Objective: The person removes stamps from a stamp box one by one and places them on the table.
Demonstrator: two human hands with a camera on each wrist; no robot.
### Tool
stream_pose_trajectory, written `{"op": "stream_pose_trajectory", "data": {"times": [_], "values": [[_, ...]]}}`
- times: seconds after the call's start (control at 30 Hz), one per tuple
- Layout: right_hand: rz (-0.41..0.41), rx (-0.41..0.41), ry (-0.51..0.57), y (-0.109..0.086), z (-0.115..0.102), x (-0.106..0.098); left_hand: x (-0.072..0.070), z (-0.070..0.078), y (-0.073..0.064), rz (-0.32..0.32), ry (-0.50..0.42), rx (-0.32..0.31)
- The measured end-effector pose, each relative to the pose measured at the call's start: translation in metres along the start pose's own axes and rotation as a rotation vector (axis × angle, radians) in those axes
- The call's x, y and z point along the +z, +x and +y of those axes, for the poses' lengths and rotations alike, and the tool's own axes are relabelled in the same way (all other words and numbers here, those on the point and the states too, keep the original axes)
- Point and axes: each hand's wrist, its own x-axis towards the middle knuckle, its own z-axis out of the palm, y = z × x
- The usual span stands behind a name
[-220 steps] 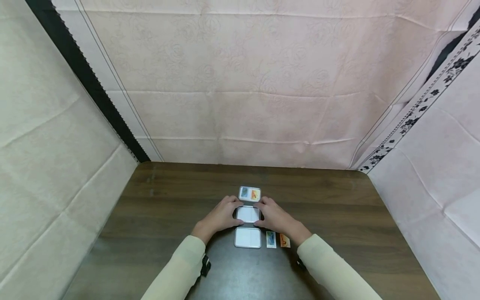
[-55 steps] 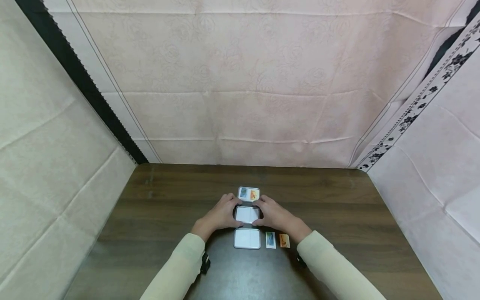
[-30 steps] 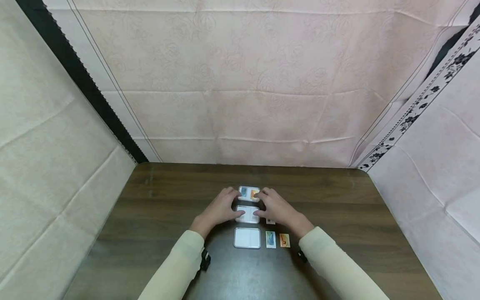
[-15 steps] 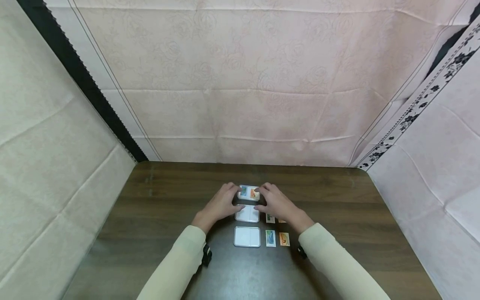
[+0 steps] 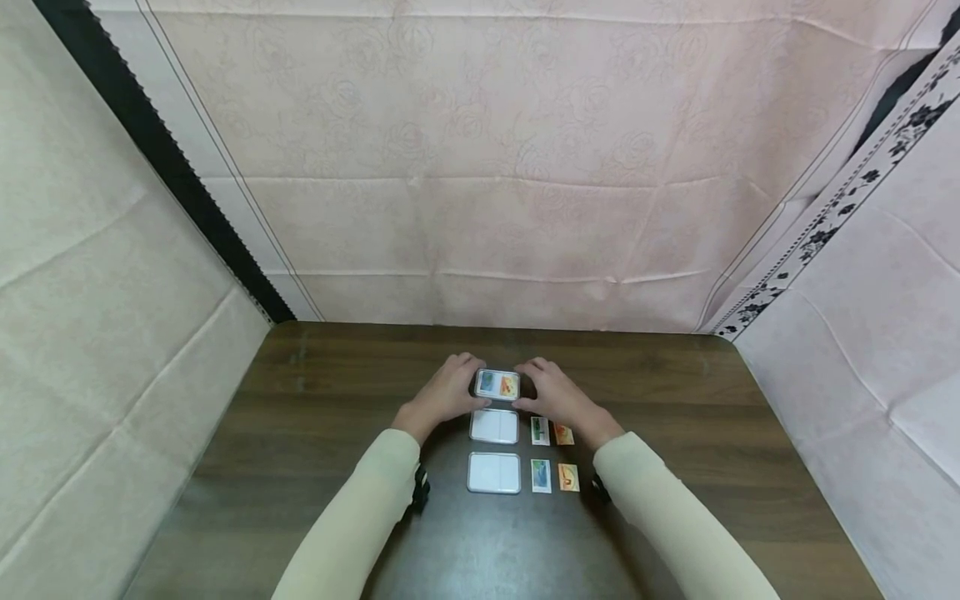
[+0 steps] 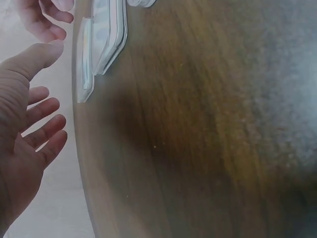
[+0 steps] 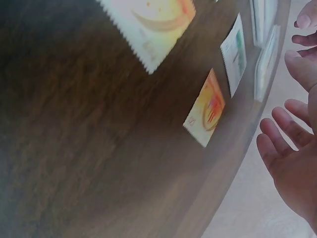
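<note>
Three small flat white cases stand in a column on the table. In the head view, my left hand (image 5: 444, 392) and right hand (image 5: 558, 395) curve around the sides of the far case (image 5: 497, 398), with fingers and thumbs spread. Behind its clear surface show a blue stamp (image 5: 487, 382) and an orange stamp (image 5: 508, 386). The wrist views show loosely bent fingers on both hands, with nothing between them. Nearer me are the middle case (image 5: 494, 426) and the front case (image 5: 493, 473), both plain white.
Right of the middle case lie a green-and-white stamp (image 5: 540, 431) and an orange stamp (image 5: 564, 434). Beside the front case are a blue stamp (image 5: 541, 476) and another orange stamp (image 5: 568, 477). Pale cloth (image 5: 480, 233) hangs behind the wooden table (image 5: 337, 467).
Both hands have moved away from me, from the sides of the middle case to those of the far case. The stamps beside the middle case have come into view; the cases look unmoved.
</note>
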Motion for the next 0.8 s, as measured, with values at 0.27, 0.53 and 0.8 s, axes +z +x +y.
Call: {"op": "stream_pose_trajectory", "data": {"times": [0.27,0.53,0.8], "values": [[-0.043,0.004,0.014,0.008,0.008,0.002,0.002,-0.005,0.011,-0.042,0.013,-0.026],[-0.079,0.024,0.019,0.016,0.011,0.005,0.007,-0.011,0.02,-0.052,0.063,-0.019],[-0.097,0.033,-0.006,0.022,0.008,0.008,0.011,-0.014,0.023,-0.071,0.077,-0.045]]}}
